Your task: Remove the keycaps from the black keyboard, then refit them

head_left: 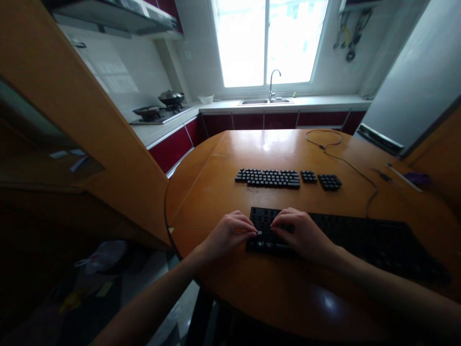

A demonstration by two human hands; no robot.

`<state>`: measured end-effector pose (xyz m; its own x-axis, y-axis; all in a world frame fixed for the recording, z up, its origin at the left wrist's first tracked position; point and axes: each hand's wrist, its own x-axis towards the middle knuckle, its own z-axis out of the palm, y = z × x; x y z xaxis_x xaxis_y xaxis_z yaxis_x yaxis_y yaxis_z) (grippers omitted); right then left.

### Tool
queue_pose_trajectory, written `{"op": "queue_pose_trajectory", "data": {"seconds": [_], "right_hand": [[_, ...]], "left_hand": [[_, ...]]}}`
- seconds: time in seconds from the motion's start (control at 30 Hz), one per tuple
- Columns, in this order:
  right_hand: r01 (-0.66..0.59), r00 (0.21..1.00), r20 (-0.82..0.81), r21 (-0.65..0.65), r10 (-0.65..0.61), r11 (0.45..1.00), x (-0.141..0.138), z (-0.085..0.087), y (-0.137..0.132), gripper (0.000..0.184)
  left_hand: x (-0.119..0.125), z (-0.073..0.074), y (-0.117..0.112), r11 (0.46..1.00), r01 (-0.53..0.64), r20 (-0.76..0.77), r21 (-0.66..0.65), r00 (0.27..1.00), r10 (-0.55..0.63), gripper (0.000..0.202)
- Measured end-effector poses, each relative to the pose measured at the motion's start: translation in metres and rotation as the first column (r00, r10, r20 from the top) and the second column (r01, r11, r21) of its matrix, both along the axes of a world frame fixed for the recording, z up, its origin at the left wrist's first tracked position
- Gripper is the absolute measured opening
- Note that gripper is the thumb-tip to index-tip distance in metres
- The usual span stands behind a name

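A black keyboard (356,240) lies near the front of the wooden table, most of its keycaps off at the left end. My left hand (236,228) is over that left end, thumb and fingers pinched on what looks like a small keycap (259,233). Close by on the right, my right hand (297,228) rests on the keyboard with its fingertips pinched together; anything between them is too small to make out. Beyond the keyboard, loose black keycaps (273,179) lie in rows, with two smaller groups of keycaps (309,176) and number-pad keycaps (329,181) beside them.
The wooden table (201,178) has a rounded edge. A thin cable (351,161) runs across its right side to the keyboard. At the right lie a white stick (405,178) and a purple cloth (418,179). A counter with sink (266,101) and stove (169,114) stands behind.
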<state>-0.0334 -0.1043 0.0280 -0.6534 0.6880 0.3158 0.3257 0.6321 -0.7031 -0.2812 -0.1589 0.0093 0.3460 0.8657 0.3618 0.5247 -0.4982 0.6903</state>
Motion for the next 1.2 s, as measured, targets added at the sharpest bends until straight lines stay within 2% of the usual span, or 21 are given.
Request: {"op": "queue_pose_trajectory", "data": {"seconds": [0.17,0.4,0.6,0.87,1.2], "right_hand": [[0.036,0.999,-0.025,-0.047,-0.038,0.998,-0.007,-0.009,-0.002,0.010],[0.049,0.999,-0.003,-0.006,-0.049,0.999,-0.012,-0.024,-0.009,0.010],[0.018,1.000,-0.004,0.064,-0.018,0.998,-0.011,-0.033,-0.013,0.010],[-0.039,0.999,0.028,0.303,0.032,0.952,-0.012,-0.036,-0.018,0.016],[-0.030,1.000,0.015,0.257,0.027,0.966,-0.013,-0.034,-0.020,0.015]], "left_hand": [[0.002,-0.001,-0.005,0.998,-0.015,-0.051,0.061,0.999,0.018,0.007],[0.005,-0.005,-0.011,0.975,-0.011,-0.154,0.220,0.987,0.046,0.009],[0.007,0.001,-0.015,0.969,0.012,-0.263,0.246,0.963,0.054,0.011],[0.008,0.002,-0.022,0.956,0.056,-0.382,0.287,0.922,0.061,0.014],[0.008,0.001,-0.019,0.959,0.076,-0.392,0.271,0.919,0.038,0.018]]}}
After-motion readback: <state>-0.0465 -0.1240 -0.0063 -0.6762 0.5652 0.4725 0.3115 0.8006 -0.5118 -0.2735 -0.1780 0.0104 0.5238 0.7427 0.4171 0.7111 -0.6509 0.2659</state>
